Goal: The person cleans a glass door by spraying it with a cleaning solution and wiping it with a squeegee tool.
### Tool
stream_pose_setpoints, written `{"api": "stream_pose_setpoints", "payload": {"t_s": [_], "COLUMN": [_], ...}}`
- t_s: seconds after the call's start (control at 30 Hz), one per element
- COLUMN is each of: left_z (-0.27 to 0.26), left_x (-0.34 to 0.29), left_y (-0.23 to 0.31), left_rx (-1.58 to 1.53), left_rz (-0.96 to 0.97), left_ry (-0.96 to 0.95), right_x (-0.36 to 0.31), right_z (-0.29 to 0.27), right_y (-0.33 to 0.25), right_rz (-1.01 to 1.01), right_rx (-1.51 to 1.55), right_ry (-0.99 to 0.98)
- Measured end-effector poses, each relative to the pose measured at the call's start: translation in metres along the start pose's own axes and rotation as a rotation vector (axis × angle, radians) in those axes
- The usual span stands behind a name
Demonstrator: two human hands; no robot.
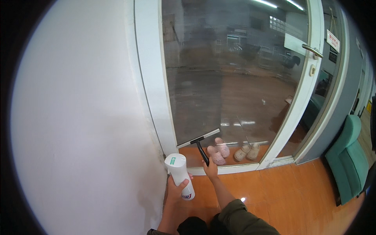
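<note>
My right hand (211, 170) is closed around the black handle of a squeegee (199, 141). The squeegee's long blade lies slightly tilted against the lower left part of a glass door (203, 105), its left end close to the white frame. Lower and to the left, my left hand (177, 188) grips a white plastic bottle (179, 172) with a broad, flat top bearing a small green patch. The bottle leans a little and is apart from the glass. Some of my left fingers are hidden behind it.
Through the glass show pink clogs (217, 153) and beige clogs (246, 152) on the floor. A metal door handle (312, 51) sits at the upper right. A white wall (86, 117) stands close on my left. A green chair (348, 156) is at the right, on orange floor tiles (270, 192).
</note>
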State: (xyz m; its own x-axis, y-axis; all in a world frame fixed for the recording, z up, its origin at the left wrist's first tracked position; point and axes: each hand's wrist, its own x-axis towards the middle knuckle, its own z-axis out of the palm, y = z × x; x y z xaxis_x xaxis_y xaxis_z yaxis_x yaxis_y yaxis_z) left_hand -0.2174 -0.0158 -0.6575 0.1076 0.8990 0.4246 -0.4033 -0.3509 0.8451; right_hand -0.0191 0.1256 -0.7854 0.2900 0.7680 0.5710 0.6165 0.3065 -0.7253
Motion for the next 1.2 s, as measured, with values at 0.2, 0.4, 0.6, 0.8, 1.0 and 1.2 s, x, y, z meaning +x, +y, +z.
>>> {"api": "stream_pose_setpoints", "payload": {"t_s": [0.2, 0.4, 0.6, 0.8, 1.0, 1.2], "left_z": [0.004, 0.022, 0.027, 0.047, 0.116, 0.159], "left_x": [-0.007, -0.005, -0.010, -0.014, 0.001, 0.011], "left_y": [0.015, 0.035, 0.031, 0.025, 0.004, -0.013], "left_rx": [0.066, 0.071, 0.043, 0.183, 0.169, 0.143], "left_rz": [0.007, 0.009, 0.038, -0.006, 0.013, 0.071], "left_ry": [0.011, 0.016, 0.011, 0.043, 0.026, 0.034], "right_x": [0.088, 0.183, 0.155, 0.074, 0.009, 0.098], "right_z": [-0.072, -0.144, -0.112, -0.094, -0.114, -0.203], "right_y": [-0.104, -0.163, -0.084, -0.011, 0.085, 0.003], "right_rz": [-0.168, -0.051, 0.028, 0.183, 0.155, 0.077], "right_rx": [0.000, -0.046, 0.100, 0.074, 0.079, 0.190], "right_ry": [0.160, 0.294, 0.278, 0.102, 0.126, 0.209]}}
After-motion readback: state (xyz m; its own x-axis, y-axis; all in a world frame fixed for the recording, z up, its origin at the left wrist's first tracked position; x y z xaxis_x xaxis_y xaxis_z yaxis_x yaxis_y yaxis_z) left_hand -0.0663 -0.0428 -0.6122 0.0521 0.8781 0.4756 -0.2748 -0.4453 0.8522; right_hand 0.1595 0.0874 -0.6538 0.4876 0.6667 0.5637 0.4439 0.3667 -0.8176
